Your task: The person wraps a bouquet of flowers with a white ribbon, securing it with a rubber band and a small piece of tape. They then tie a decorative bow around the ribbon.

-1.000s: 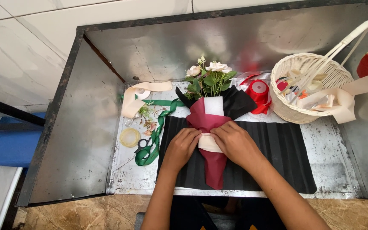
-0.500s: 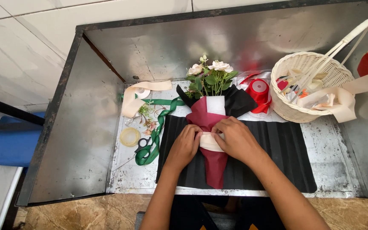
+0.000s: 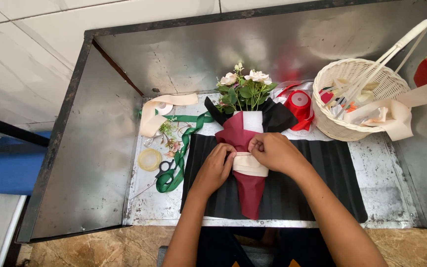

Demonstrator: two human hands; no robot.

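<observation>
maroon wrap: matte paper cone point(image 3: 249, 190) lying on pleated black sheet point(image 3: 317, 173), centre of the metal tray point(image 3: 100, 163), pale roses point(image 3: 245, 86) poking out the top
cream ribbon: smooth band point(image 3: 248, 165) circling the cone's waist
left hand point(image 3: 216, 165): fingers curled, pinching the ribbon's left edge
right hand point(image 3: 273, 151): knuckles up, closed over the ribbon
nearby: woven white basket point(image 3: 357, 106), red ribbon spool point(image 3: 300, 101), green ribbon point(image 3: 179, 158)

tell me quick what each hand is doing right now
Left hand: fingers curled shut on the cream ribbon around the bouquet.
Right hand: fingers pinched shut on the same cream ribbon.
</observation>
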